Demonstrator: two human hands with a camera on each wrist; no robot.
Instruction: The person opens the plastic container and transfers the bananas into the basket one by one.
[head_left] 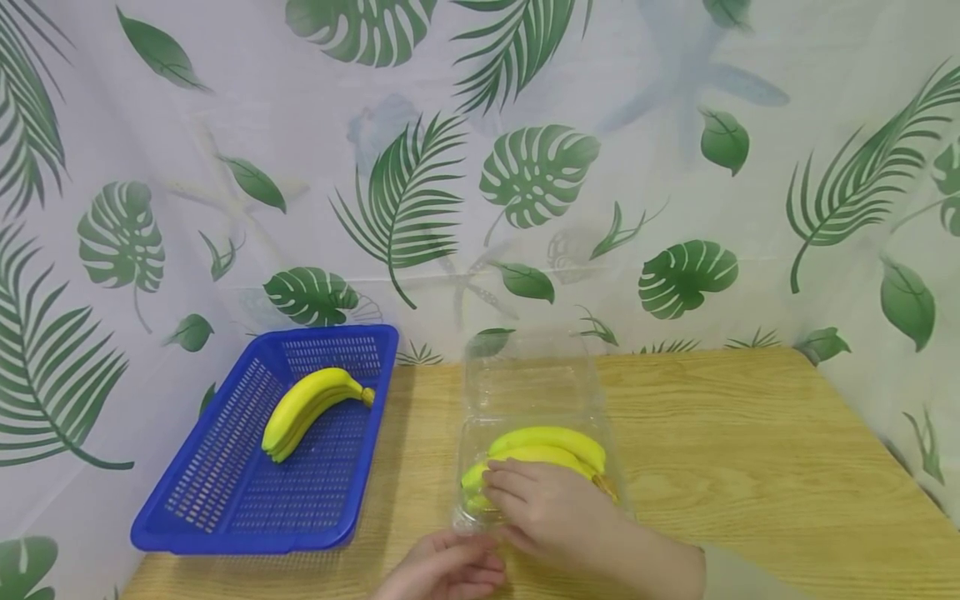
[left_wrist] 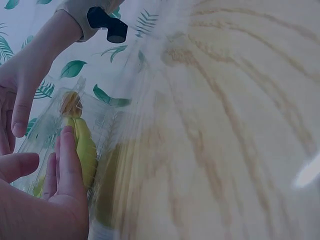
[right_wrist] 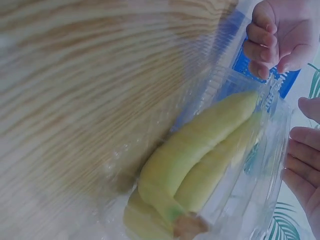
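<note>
A bunch of yellow bananas (head_left: 542,454) lies inside a clear plastic clamshell box (head_left: 474,433), whose lid (head_left: 528,387) stands open at the back. Above the front part of the bunch is my right hand (head_left: 555,508), fingers extended and holding nothing; contact with the fruit is unclear. At the box's front left corner is my left hand (head_left: 450,567), its fingers relaxed and nothing in them. In the left wrist view, the left hand (left_wrist: 50,200) lies beside the box, with the right hand (left_wrist: 22,95) above it. The right wrist view shows the banana stems (right_wrist: 190,226) through clear plastic.
To the left stands a blue plastic basket (head_left: 367,467) with another banana bunch (head_left: 311,408) inside. Box and basket stand on a wood-grain table (head_left: 750,467). A leaf-patterned curtain (head_left: 615,275) hangs behind and on both sides.
</note>
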